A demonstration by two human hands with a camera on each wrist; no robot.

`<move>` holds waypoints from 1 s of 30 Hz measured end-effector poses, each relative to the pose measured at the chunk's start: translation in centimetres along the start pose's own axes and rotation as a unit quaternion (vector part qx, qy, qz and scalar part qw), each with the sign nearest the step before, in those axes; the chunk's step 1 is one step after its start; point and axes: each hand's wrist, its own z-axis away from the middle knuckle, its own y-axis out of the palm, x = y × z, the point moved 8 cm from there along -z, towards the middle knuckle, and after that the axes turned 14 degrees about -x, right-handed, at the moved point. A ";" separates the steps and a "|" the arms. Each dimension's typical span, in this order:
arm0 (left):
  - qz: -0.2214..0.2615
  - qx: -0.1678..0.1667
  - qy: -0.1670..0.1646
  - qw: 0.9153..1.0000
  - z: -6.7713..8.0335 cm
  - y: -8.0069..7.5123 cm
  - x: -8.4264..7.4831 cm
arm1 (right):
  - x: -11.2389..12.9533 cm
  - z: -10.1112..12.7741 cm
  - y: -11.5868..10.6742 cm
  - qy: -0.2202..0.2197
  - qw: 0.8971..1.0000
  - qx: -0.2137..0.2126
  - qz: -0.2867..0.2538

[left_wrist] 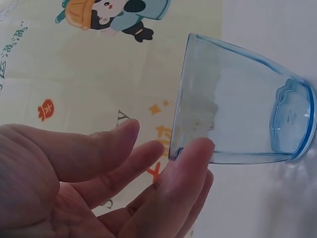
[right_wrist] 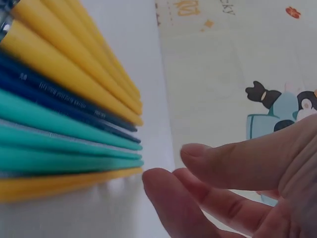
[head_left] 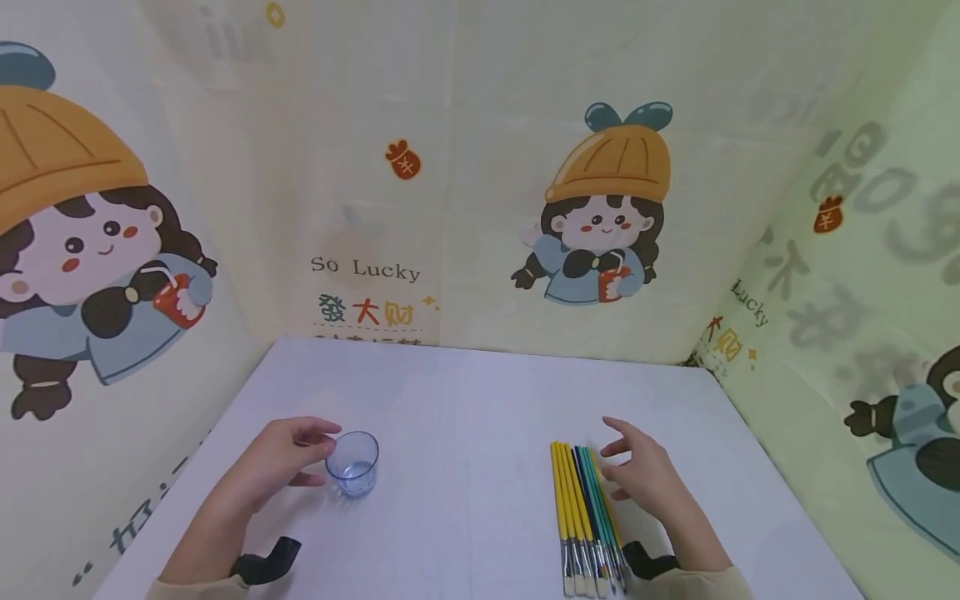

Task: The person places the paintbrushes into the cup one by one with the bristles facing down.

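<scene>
Fingertips of the left hand [left_wrist: 99, 183] are filling the near view, loosely extended and lying right up against the rim of the clear blue cup [left_wrist: 237, 106]; whether they are actually touching the plastic I cannot tell, but nothing is gripping it. From above, that cup [head_left: 352, 463] is standing upright on the white table [head_left: 465, 400], just past the left fingertips, and seems to be holding nothing but a little clear liquid at most. Over on the other side, the right hand [head_left: 645, 475] is hovering relaxed and spread, grasping nothing, with the row of paintbrushes [head_left: 588, 517] lying flat just inside its fingers, yellow, blue and teal handles side by side. Judging by this, no brush is lifted and none is in the cup, so the work is only beginning.
</scene>
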 end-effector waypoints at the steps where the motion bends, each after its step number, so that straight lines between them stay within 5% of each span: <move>1: 0.002 0.001 -0.001 1.000 0.0 0.0 0.0 | -0.3 0.0 0.0 0.005 1.000 0.006 0.001; 15: 0.025 -0.005 -0.012 1.000 -0.1 0.6 0.3 | -2.7 -0.4 0.7 0.046 0.998 0.048 -0.004; 30: 0.014 -0.006 -0.006 1.000 0.0 0.8 0.4 | -2.3 0.1 1.7 0.027 0.997 0.045 0.050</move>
